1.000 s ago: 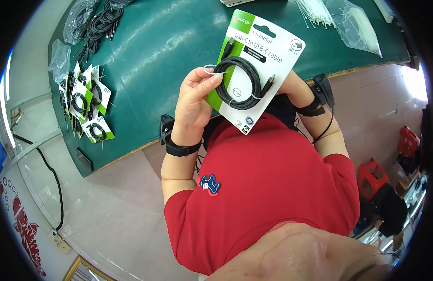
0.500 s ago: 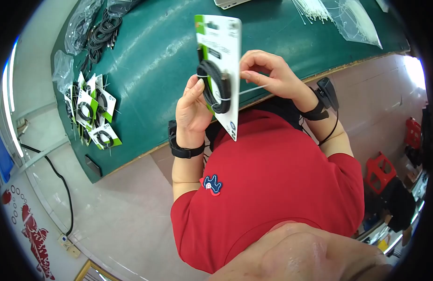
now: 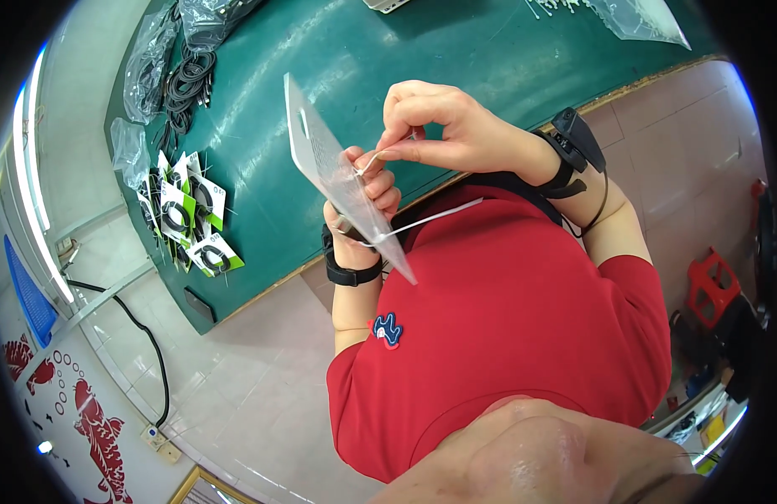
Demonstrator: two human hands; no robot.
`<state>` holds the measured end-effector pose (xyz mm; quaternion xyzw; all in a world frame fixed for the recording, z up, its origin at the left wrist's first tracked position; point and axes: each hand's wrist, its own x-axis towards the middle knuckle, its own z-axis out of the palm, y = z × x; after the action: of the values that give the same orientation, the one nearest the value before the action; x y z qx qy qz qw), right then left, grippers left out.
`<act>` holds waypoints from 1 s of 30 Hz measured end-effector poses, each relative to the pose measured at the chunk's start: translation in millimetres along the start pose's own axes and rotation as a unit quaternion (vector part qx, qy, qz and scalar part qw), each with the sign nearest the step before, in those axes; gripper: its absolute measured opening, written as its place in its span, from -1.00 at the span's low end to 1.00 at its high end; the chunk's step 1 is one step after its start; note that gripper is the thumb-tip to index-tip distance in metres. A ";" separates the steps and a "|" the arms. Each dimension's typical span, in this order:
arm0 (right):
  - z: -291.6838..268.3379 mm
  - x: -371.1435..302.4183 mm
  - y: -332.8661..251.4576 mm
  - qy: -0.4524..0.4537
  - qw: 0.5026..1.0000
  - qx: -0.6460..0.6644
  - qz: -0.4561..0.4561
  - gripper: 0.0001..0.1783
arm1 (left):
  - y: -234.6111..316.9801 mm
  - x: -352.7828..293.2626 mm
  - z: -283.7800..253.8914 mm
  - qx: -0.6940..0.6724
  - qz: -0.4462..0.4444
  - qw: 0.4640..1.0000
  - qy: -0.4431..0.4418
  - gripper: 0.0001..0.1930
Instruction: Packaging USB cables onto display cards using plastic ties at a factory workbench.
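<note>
My left hand (image 3: 382, 186) grips a white cardboard packaging card (image 3: 328, 172), its fingers curled around the near edge. The card is tilted, with its back turned up; the coiled black cable on its front is almost wholly hidden. My right hand (image 3: 443, 126) is closed in a pinch on the tail of a thin white zip tie (image 3: 369, 163) that comes through the back of the card. A second zip tie (image 3: 439, 217) sticks out lower down, its tail free over my red shirt.
On the green table (image 3: 271, 202), carded cables (image 3: 177, 214) lie piled at the left. Behind them are loose black cables (image 3: 189, 84) and clear plastic bags (image 3: 149, 76). A bag of white zip ties (image 3: 645, 21) lies far right. A flat dark object (image 3: 199, 304) rests at the left front corner.
The card has turned from its cable side to its back and moved lower left. My right hand has come over to the card and now pinches a zip tie tail.
</note>
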<state>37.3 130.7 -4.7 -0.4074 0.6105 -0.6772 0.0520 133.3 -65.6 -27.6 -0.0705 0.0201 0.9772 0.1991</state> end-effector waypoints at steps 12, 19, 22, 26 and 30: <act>-6.4 -10.4 1.7 0.020 0.998 -0.050 -0.019 -0.90 | -1.6 5.1 -4.8 0.065 0.020 0.996 -0.054 -0.53; -5.2 -17.4 12.4 0.049 0.996 -0.067 -0.014 -0.94 | -8.9 10.1 7.2 0.186 0.052 0.981 -0.015 -0.64; -11.0 -22.0 28.3 0.064 0.994 -0.052 0.068 -0.84 | -13.3 14.2 10.8 0.158 0.096 0.981 0.064 -0.58; -21.3 -23.6 43.1 0.185 0.973 -0.041 0.132 -0.67 | -17.0 23.2 13.1 0.253 0.207 0.928 0.182 -0.65; -24.1 -30.2 34.4 0.211 0.943 0.041 0.254 -0.58 | -20.8 28.6 10.2 0.247 0.261 0.913 0.192 -0.70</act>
<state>27.8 158.2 -47.5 -0.0839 0.6623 -0.7366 0.1086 114.1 -34.7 -21.9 -0.1973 0.3163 0.9260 -0.0599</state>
